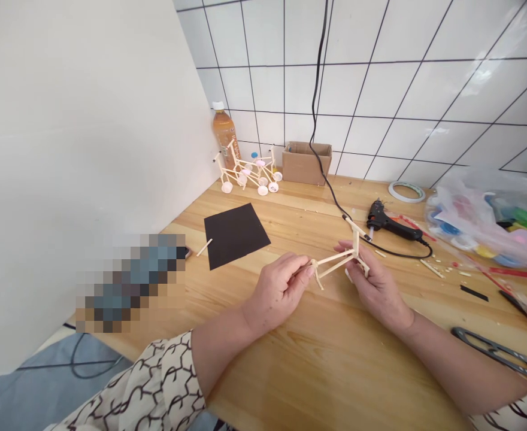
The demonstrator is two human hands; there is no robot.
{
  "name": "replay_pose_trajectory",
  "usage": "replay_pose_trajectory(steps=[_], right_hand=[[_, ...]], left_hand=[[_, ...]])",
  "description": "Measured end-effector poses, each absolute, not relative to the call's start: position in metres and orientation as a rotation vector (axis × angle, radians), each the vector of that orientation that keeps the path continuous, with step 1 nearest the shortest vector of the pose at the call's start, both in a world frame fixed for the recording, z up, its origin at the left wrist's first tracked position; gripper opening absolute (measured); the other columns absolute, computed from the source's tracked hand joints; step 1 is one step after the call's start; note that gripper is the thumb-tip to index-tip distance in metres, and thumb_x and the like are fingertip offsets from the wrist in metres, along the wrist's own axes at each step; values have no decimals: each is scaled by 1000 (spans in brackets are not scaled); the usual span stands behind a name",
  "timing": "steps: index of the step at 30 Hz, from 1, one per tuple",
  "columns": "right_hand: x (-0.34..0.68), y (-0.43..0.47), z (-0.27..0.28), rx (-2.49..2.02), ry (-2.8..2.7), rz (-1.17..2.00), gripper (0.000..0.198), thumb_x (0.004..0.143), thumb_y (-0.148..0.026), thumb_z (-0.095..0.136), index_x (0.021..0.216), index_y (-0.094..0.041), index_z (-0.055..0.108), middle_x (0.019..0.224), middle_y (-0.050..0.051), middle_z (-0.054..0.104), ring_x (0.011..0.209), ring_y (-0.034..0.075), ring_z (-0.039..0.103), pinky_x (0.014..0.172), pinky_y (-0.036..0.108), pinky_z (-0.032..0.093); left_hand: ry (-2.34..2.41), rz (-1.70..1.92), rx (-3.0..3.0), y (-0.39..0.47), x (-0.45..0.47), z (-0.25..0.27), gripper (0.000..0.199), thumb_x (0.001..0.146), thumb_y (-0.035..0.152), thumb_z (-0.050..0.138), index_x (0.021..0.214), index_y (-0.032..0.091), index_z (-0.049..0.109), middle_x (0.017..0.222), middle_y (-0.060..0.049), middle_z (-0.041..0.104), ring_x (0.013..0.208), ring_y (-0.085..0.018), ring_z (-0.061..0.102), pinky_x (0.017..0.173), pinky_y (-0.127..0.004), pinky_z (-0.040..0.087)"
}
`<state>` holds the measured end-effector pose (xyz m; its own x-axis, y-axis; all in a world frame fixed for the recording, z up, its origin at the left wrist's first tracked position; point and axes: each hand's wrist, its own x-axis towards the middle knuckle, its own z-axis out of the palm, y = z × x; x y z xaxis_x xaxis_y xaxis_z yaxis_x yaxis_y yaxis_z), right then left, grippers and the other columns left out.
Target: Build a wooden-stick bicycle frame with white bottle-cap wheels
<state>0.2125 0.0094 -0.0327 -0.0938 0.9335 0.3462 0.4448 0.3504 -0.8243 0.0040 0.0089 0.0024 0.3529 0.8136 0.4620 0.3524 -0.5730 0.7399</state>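
Stick frame suspended between both hands over table. Left grip pinches one end; right grip is closed on the other. Glue gun lies beyond right grip. Step, judged: steadying or adjusting the frame; next move calls for light, even pressure.

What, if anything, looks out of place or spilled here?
Scraps lie strewn near the glue gun, and a lone stick lies partly on the black sheet; they look stray. A pixelated patch masks an area at left. No spilled liquid shows, and the held stick frame has no obvious break.
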Motion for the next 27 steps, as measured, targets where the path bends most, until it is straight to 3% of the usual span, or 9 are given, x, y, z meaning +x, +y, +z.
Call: replay_pose_trajectory(steps=[27], right_hand=[[211, 8, -29, -1230, -1704, 654, 33, 92, -33, 43, 123, -26, 51, 120, 10, 60, 115, 22, 54, 98, 46, 42]], left_hand=[[1033, 1150, 2133, 8, 3, 2, 15, 91, 22, 46, 85, 15, 57, 70, -1, 52, 63, -10, 49, 60, -23, 40]])
